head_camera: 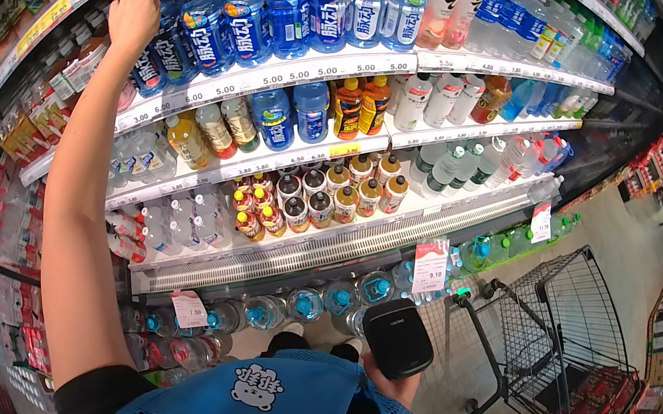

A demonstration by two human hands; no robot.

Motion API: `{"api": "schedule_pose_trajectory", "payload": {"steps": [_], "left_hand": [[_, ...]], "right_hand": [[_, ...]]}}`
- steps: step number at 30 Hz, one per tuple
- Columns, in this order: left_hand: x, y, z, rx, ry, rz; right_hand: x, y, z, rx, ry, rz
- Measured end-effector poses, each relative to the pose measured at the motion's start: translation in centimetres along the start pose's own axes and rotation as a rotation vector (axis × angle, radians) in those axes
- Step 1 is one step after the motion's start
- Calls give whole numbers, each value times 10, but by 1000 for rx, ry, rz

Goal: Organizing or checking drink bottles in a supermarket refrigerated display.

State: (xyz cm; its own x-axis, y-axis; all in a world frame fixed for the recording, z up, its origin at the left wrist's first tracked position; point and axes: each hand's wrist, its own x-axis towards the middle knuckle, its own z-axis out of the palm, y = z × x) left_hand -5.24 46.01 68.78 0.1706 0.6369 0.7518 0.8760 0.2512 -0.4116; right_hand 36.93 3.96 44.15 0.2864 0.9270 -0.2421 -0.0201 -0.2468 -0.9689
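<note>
My left hand [133,17] reaches up to the left end of the upper shelf, its back towards me and its fingers curled out of sight. Right beside it stand blue-capped drink bottles [165,50] with blue labels, and whether the fingers grip one cannot be seen. Low in front of my body, my right hand [398,386] holds a black rounded handheld device [398,338] from below. Further right along the same shelf are more blue-labelled bottles [331,4] and pink-labelled bottles [441,8].
Lower shelves carry dark-capped tea bottles [346,203] and clear water bottles [443,171]. Large water jugs with blue caps [305,304] line the floor by the cooler's vent grille [300,244]. A black wire shopping cart [571,326] stands at right, beside red cartons [571,410].
</note>
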Motion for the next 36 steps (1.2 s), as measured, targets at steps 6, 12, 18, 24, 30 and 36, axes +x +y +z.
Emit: {"api": "schedule_pose_trajectory", "payload": {"steps": [6,12,18,24,30,36], "left_hand": [[2,8,1,-15,-30,-35],[1,11,1,-30,-96,-113],[0,13,2,-42,-68,-134],[1,14,0,-33,-110,-135],[-1,13,2,-46,-76,-134],[-1,17,1,-31,-80,-157]], "right_hand": [[5,3,-26,-46,-26,-5],[9,19,-45,-6,-6,73],[13,18,-52,-51,-14,198],[17,17,-56,-113,-50,172],[21,11,-58,-146,-78,121],[24,15,-62,-197,-99,66]]}}
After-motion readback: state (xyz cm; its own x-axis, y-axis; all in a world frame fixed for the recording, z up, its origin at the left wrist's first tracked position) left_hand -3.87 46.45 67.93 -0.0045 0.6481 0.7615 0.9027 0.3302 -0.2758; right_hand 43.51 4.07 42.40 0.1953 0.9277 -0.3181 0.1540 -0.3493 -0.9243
